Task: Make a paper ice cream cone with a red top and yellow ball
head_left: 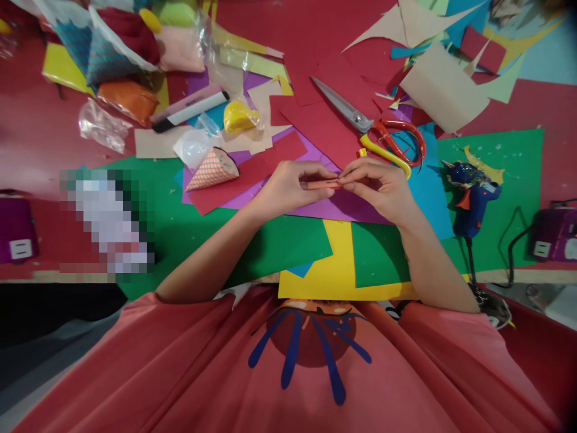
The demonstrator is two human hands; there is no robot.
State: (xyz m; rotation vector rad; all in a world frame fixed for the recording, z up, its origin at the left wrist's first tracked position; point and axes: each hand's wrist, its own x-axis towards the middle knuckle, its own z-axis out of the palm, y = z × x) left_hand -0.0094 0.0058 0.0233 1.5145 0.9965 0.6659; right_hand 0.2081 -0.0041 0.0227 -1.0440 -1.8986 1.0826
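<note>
Over the purple paper (360,207), my left hand (293,186) pinches a small orange strip (325,184) between thumb and fingers. My right hand (377,182) has its fingertips closed on the strip's other end, with thumb and forefinger pressed together. Whether the strip is paper or clay, I cannot tell. To the left of my hands lies a small cone (214,170) with an orange-and-white lattice pattern. Scissors (356,117) with red and yellow handles lie open just beyond my right hand.
A blue glue gun (471,198) rests on green paper (514,174) at the right, its cord hanging over the table edge. Markers (192,111), a bag of yellow clay (241,116), blue patterned cones (115,57) and beige paper scraps (444,87) lie farther back.
</note>
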